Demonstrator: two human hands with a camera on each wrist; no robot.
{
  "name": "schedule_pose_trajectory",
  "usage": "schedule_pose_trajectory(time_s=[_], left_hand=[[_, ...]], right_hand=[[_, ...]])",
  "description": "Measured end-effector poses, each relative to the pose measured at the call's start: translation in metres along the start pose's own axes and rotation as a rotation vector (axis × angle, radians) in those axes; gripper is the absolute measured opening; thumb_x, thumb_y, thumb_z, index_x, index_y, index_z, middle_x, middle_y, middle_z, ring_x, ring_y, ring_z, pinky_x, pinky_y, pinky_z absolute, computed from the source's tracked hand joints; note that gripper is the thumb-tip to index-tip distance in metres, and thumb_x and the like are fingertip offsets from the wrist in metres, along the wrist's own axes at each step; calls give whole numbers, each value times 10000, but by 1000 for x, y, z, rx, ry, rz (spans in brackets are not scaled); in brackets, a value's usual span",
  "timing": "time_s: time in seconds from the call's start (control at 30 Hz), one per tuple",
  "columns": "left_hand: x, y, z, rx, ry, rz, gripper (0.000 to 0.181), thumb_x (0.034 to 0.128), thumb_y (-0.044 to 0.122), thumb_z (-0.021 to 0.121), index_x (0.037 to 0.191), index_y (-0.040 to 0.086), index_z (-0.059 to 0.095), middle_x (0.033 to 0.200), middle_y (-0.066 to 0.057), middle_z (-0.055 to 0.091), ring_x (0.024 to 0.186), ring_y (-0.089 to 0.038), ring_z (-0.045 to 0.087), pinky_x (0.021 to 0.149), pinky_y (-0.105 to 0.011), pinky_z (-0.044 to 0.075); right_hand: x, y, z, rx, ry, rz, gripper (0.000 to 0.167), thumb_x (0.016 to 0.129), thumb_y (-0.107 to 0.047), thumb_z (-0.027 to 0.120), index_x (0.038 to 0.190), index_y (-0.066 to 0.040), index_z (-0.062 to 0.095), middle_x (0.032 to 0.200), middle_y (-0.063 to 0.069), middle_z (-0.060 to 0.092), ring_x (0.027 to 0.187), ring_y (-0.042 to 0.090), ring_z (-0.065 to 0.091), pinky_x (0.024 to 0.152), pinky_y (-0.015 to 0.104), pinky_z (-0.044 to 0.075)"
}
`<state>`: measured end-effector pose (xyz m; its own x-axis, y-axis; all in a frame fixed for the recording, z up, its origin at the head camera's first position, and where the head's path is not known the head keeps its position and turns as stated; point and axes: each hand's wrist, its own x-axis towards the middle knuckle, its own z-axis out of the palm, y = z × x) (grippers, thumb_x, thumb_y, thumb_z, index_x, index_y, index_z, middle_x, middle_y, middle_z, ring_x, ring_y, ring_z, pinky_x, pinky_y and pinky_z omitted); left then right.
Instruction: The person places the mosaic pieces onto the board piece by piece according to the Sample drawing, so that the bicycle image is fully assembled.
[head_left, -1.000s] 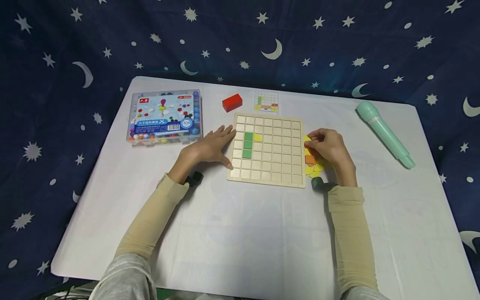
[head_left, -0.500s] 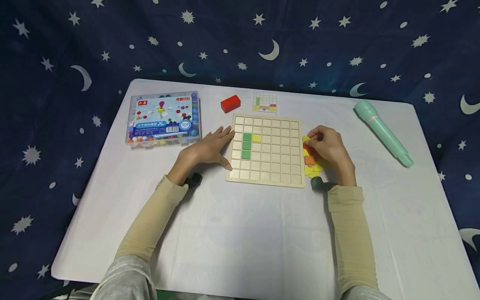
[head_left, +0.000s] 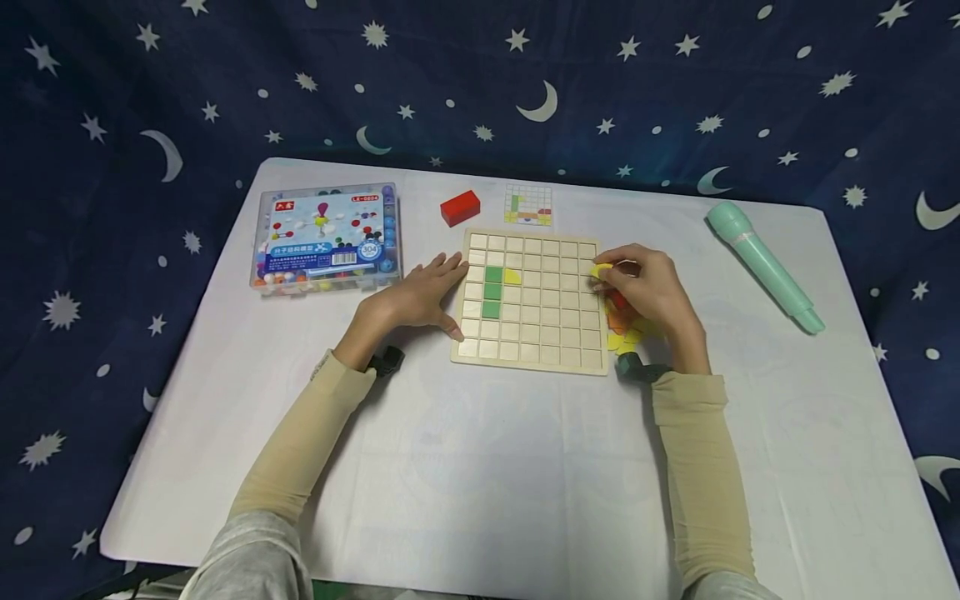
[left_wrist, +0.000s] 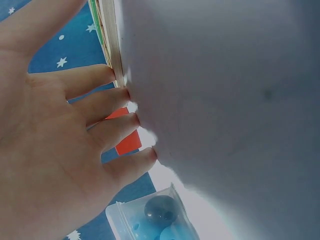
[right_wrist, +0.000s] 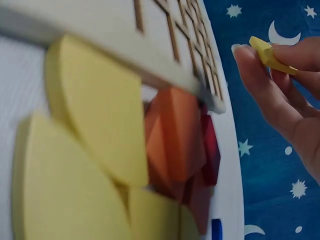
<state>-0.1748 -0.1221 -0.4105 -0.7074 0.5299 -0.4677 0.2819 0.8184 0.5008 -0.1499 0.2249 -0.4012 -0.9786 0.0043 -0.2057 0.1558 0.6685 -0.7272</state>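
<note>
A wooden grid board (head_left: 547, 325) lies flat on the table. Three green squares (head_left: 492, 292) stand in a column in its left part, with a yellow quarter-round piece (head_left: 512, 277) beside the top one. My left hand (head_left: 416, 296) rests with spread, straight fingers against the board's left edge. Between thumb and fingers, my right hand (head_left: 648, 283) pinches a yellow tile (right_wrist: 270, 57), held over the board's right edge. Below that hand lies a pile of yellow pieces (right_wrist: 100, 115), orange pieces (right_wrist: 177, 135) and a red piece (right_wrist: 210, 150), close to the board; the head view shows it partly covered.
A red block (head_left: 461, 208) and a small pattern card (head_left: 528, 205) lie behind the board. At the back left sits a clear plastic box (head_left: 326, 237) of coloured balls. A mint-green microphone-shaped object (head_left: 765, 267) lies at the right.
My right hand has lifted the yellow tile from the pile and moved slightly left to the board's right edge. My left hand has stayed at the board's left edge.
</note>
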Motion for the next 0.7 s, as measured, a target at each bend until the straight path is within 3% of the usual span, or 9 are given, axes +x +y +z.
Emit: schedule_pose_trajectory(time_s=[0.27,0.5,0.7], left_hand=[[1,0,1,1,3,-5,1211,761,373,912,1660,115,143,1747,-55,10,1614,-279,-66,1309,-486,7],[0,-1,1,5,4,-2,1209,765,371,909,1660,115,139,1747,-59,11,1614,-279,-66,1309,-488,7],[0,0,0,13,0,-2,1205,771,374,904,1661,114,134,1748,-63,7,1614,-283,-66,1309,-487,8]], right_hand=[[-5,-14,5,18,28,-66,289,971,-99,682,1260,-88,683,1111,133,657,958,258,635,820,280,518],[-8,-24,13,45,0,-137,274,956,-38,682,1230,-52,679,1141,158,686,1048,293,674,1011,444,532],[-11,-32,20,49,-26,-172,281,988,-67,661,1266,-72,705,1203,126,705,1055,277,692,979,440,537]])
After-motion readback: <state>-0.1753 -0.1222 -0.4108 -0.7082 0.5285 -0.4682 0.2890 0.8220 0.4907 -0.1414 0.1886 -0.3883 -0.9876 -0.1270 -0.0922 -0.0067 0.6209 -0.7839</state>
